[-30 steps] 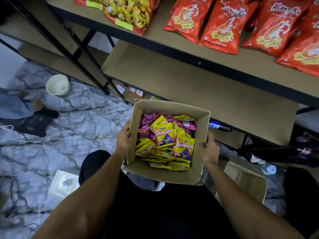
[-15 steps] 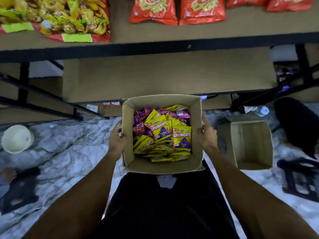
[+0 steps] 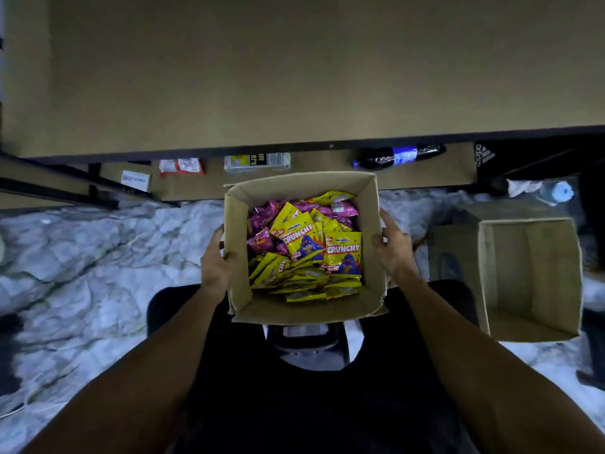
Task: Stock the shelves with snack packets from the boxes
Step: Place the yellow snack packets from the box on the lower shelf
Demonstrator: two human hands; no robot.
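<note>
1. My left grip [image 3: 216,260] clasps the left wall of the box [image 3: 307,311]. My right grip [image 3: 394,250] clasps the right wall, thumb hooked over the rim. Both carry it in front of me.
2. The packets [image 3: 307,247], yellow over pink, lie loose inside the box; I see none on the shelf.
3. The bare shelf [image 3: 294,77] lies just beyond the box's far wall, so I judge the step is bringing the box up to it.
4. The walls look thin and likely to bow, so I should spread my fingers low on the sides rather than pinch the rims.
5. Hold it level, or the loose heap will slide.
6. Rest the box on something firm before freeing one grip for packets.
7. The empty box [image 3: 553,273] stands on the floor to the right; steer clear of it.
</note>
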